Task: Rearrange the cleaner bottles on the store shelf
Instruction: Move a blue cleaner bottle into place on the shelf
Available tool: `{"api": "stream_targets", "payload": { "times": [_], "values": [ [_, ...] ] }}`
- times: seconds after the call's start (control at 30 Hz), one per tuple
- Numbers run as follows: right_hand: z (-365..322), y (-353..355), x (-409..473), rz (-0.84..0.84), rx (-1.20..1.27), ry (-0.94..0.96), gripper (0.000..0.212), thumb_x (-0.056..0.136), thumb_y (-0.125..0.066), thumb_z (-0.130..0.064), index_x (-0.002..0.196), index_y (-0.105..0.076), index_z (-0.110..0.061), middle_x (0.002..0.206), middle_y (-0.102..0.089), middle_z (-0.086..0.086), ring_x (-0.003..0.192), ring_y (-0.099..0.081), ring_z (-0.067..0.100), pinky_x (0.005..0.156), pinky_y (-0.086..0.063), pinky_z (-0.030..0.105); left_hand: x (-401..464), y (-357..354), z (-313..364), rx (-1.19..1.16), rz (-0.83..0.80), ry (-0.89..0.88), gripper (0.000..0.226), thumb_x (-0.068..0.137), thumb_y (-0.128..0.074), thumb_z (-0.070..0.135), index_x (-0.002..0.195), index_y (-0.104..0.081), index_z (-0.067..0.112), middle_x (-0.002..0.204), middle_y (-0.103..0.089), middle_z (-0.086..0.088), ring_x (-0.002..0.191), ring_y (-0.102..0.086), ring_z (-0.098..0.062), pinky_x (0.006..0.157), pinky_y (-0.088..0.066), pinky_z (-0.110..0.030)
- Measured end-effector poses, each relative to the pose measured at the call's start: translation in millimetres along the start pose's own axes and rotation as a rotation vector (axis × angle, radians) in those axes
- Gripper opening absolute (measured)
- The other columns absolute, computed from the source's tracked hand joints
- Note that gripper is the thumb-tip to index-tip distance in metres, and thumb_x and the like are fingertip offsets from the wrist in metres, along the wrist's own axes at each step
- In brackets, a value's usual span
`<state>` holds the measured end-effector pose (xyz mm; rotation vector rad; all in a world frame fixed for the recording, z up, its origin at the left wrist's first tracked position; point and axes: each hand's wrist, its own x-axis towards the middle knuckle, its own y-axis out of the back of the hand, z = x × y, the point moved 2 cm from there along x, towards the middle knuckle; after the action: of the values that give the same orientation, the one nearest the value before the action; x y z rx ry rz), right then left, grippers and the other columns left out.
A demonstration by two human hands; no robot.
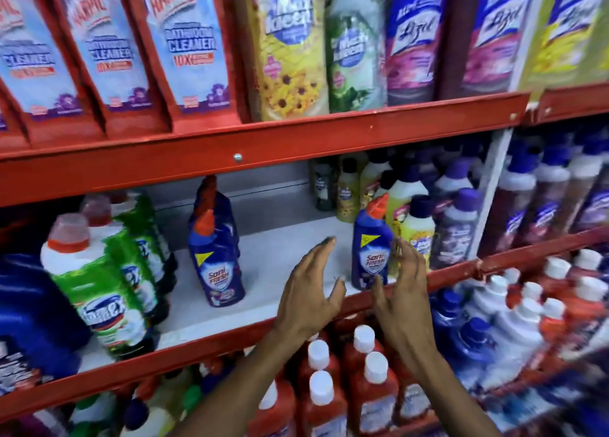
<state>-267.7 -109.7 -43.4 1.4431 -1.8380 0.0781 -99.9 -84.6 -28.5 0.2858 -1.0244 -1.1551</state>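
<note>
Both hands reach up, fingers spread, empty: left hand (pixel 309 288) beside, right hand (pixel 400 291) before the blue Sani Fresh bottle (pixel 370 248) on the shelf (pixel 280 258).

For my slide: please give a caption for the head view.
Both open hands reach toward a blue Sani Fresh bottle.

One head-worn camera looks forward and slightly down, close to the red shelf (pixel 263 140). It is tilted, so shelf edges slant up rightward.

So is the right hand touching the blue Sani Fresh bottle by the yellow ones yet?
Cannot tell. In the head view the right hand, fingers spread, overlaps the blue Sani Fresh bottle at its right edge, but blur hides any contact or gap.
</note>
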Motion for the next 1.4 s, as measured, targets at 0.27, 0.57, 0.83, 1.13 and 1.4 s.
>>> {"api": "stream_targets", "payload": {
  "times": [0.27, 0.57, 0.83, 1.13, 1.4],
  "values": [
    [26, -2, 26, -0.182, 0.085, -0.090, 0.040, 0.089, -0.057, -0.002, 0.128, -0.057, -0.010, 0.120, -0.069, 0.006, 0.107, -0.065, 0.023, 0.089, -0.047, 0.025, 32, -47, 10, -0.259, -0.051, 0.235, 0.053, 0.088, -0.074, 0.021, 0.137, -0.052, 0.018, 0.136, -0.068, -0.003, 0.121, -0.067, -0.021, 0.102, -0.057, -0.043],
    [-12, -16, 15, -0.187, 0.299, -0.110, 0.032, 0.092, -0.062, -0.008, 0.122, -0.056, -0.018, 0.110, -0.070, -0.003, 0.098, -0.069, 0.007, 0.079, -0.050, 0.007, 9, -9, 5, -0.301, 0.150, 0.168, 0.040, 0.088, -0.072, 0.012, 0.124, -0.057, 0.019, 0.116, -0.074, 0.003, 0.102, -0.069, -0.007, 0.081, -0.051, -0.005],
    [-90, -73, -24, -0.344, 0.459, -0.039, 0.034, 0.089, -0.063, -0.008, 0.120, -0.059, -0.022, 0.110, -0.073, -0.008, 0.098, -0.070, 0.002, 0.085, -0.054, 0.017, -58, 77, -39, -0.248, 0.380, 0.151, 0.049, 0.091, -0.065, 0.022, 0.136, -0.047, 0.028, 0.123, -0.070, 0.007, 0.112, -0.068, -0.006, 0.095, -0.054, -0.019],
    [-129, -132, -50, -0.475, 0.416, 0.003, 0.035, 0.086, -0.064, -0.004, 0.108, -0.058, -0.031, 0.103, -0.072, -0.010, 0.094, -0.069, -0.002, 0.081, -0.052, 0.009, -96, 116, -88, -0.155, 0.432, 0.285, 0.049, 0.092, -0.065, 0.017, 0.135, -0.043, 0.025, 0.119, -0.069, 0.004, 0.107, -0.063, 0.009, 0.086, -0.047, -0.004],
    [-127, -150, -57, -0.506, 0.402, -0.041, 0.030, 0.089, -0.063, -0.008, 0.113, -0.060, -0.025, 0.108, -0.074, -0.005, 0.095, -0.070, 0.002, 0.082, -0.056, 0.016, -101, 120, -102, -0.130, 0.417, 0.322, 0.048, 0.093, -0.064, 0.006, 0.134, -0.044, 0.022, 0.121, -0.072, -0.001, 0.107, -0.071, -0.009, 0.090, -0.062, -0.035]
  ]
}}
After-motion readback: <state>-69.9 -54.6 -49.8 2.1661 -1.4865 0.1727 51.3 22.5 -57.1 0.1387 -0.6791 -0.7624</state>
